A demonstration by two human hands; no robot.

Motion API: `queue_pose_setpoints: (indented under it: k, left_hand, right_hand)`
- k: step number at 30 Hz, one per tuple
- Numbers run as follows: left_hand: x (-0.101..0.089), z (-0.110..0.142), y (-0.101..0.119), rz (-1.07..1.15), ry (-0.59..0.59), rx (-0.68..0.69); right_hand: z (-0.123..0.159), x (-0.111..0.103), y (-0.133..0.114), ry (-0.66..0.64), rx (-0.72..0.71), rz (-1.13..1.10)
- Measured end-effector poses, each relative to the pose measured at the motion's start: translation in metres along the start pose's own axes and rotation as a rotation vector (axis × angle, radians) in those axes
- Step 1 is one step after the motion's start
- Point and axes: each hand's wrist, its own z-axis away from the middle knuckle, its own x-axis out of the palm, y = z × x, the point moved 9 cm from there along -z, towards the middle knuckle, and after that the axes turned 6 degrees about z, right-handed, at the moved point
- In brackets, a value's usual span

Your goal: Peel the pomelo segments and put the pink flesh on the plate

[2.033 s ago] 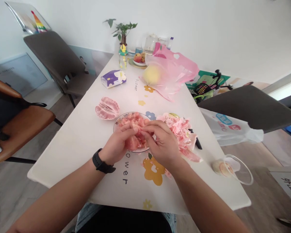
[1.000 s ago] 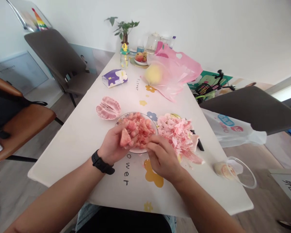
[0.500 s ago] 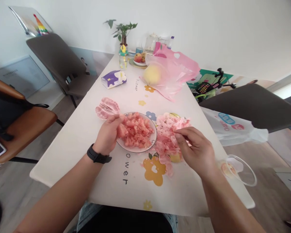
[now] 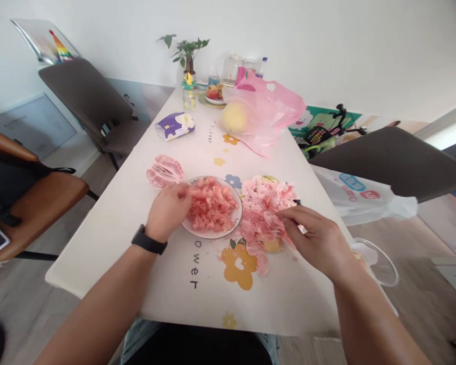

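My left hand [image 4: 167,209], with a black band on its wrist, is at the left rim of a white plate [image 4: 233,225]. Its fingers are curled in against the heap of pink pomelo flesh [image 4: 213,203] on the plate; what lies between them is hidden. Over a pile of pale pink peel and membrane [image 4: 264,200] to the right, my right hand [image 4: 313,235] is closed in a pinch. A scrap of pomelo membrane seems to be at its fingertips. A peeled-open pomelo section [image 4: 165,171] lies beyond my left hand.
A purple-and-white tissue pack [image 4: 175,125] and a pink plastic bag [image 4: 269,104] with a yellow pomelo [image 4: 233,116] in it lie farther back. Behind them are a bottle [image 4: 189,94], fruit and a plant [image 4: 188,53]. A white bag [image 4: 357,197] hangs at the right edge.
My left hand has drawn slightly back at the plate, and the flesh it held no longer shows apart from the heap. My right hand has lowered a little toward the peel pile.
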Motion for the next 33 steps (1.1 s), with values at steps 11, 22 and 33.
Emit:
queue_pose_setpoints:
  k: [11, 22, 33]
  left_hand:
    - [-0.003, 0.0, -0.015, 0.559, 0.025, -0.307]
    - [0.038, 0.022, 0.003, 0.994, -0.266, -0.42]
    - [0.055, 0.035, 0.022, 0.822, -0.52, -0.187]
  right_hand:
    - [0.006, 0.008, 0.021, -0.205, 0.071, 0.132]
    - [0.016, 0.012, 0.021, -0.255, 0.062, 0.272]
    - [-0.044, 0.073, -0.063, -0.247, 0.202, -0.363]
